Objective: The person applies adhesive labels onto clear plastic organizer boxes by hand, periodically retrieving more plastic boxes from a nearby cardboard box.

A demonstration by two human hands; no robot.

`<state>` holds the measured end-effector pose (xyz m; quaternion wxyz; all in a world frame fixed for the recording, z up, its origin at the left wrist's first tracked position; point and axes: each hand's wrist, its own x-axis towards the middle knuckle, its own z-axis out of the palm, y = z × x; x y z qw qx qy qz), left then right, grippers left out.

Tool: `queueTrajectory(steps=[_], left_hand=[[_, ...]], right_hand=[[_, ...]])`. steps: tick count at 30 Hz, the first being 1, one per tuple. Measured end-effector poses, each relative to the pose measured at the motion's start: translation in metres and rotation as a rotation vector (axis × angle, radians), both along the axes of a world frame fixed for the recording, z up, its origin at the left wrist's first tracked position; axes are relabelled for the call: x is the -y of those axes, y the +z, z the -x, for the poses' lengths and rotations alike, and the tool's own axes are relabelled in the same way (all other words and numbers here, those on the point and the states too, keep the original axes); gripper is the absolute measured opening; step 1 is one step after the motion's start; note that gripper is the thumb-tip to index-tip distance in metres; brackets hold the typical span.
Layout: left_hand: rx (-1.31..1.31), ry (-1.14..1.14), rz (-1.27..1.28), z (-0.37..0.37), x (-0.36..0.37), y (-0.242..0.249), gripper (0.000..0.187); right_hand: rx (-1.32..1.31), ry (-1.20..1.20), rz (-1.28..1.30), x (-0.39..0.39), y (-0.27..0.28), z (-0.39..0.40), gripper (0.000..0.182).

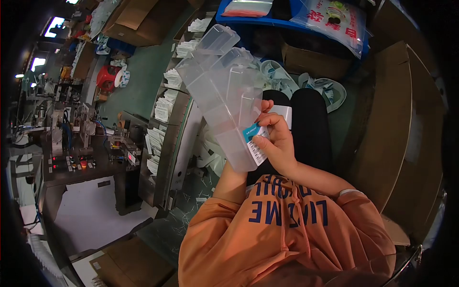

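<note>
A stack of clear plastic boxes [208, 91] with open lids fans out in front of me, leaning up and left. My left hand [267, 104] supports it from behind; most of that hand is hidden by the plastic, with fingertips showing at the right edge. A label [255, 143], teal at the top and white with black print below, lies against the nearest box. My right hand [278, 139] pinches the label's right side, thumb on its face and fingers bent. Beyond that hand, a white block [283, 115] rests by my dark-trousered legs [310, 124].
Left of the boxes, a long metal rack [178, 148] holds rows of white paper slips [155, 143]. Farther left is a machine bench [81, 167]. A tall cardboard box [382, 129] stands at right. A blue bin [287, 23] with plastic bags sits ahead, above filled tubs [334, 93].
</note>
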<state>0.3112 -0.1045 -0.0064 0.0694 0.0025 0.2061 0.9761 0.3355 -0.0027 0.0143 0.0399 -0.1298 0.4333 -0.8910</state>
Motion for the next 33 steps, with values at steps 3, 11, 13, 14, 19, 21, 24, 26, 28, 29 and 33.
queueTrajectory(steps=[3, 11, 13, 14, 19, 21, 24, 26, 28, 29, 33], left_hand=[[-0.001, 0.003, 0.008, 0.000, -0.001, -0.001, 0.060], [-0.129, -0.023, 0.019, 0.009, 0.014, -0.012, 0.059], [-0.254, -0.032, 0.075, 0.018, 0.014, -0.016, 0.058], [-0.367, -0.032, 0.128, 0.020, 0.012, -0.019, 0.057], [-0.483, -0.118, 0.190, 0.042, 0.026, -0.035, 0.039], [-0.376, -0.010, 0.160, 0.037, 0.026, -0.017, 0.050], [-0.368, -0.086, -0.254, 0.035, 0.013, -0.026, 0.068], [-0.398, -0.025, 0.100, 0.028, 0.008, 0.004, 0.075], [-0.285, 0.010, 0.287, 0.029, -0.001, 0.028, 0.077], [-0.309, -0.011, 0.268, 0.026, -0.003, 0.032, 0.077], [-0.173, 0.168, 0.306, 0.016, -0.017, 0.067, 0.070]], right_hand=[[-0.041, -0.043, -0.075, 0.001, -0.001, -0.002, 0.033], [-0.275, -0.355, -0.664, -0.009, 0.005, 0.001, 0.035], [-0.458, -0.208, -0.561, -0.016, 0.010, -0.008, 0.045], [-0.626, -0.151, -0.580, -0.011, 0.007, -0.012, 0.062], [-0.572, -0.014, -0.724, -0.030, -0.021, 0.001, 0.083], [-0.652, -0.110, -0.558, -0.039, -0.002, -0.009, 0.081], [-0.754, -0.419, -0.601, -0.036, 0.006, -0.010, 0.076], [-0.706, -0.430, -0.761, -0.056, 0.009, -0.002, 0.071], [-0.599, -0.315, -0.722, -0.074, 0.009, 0.002, 0.066], [-0.612, -0.344, -0.743, -0.080, 0.011, 0.000, 0.066], [-0.586, -0.333, -0.662, -0.087, 0.044, 0.000, 0.067]])
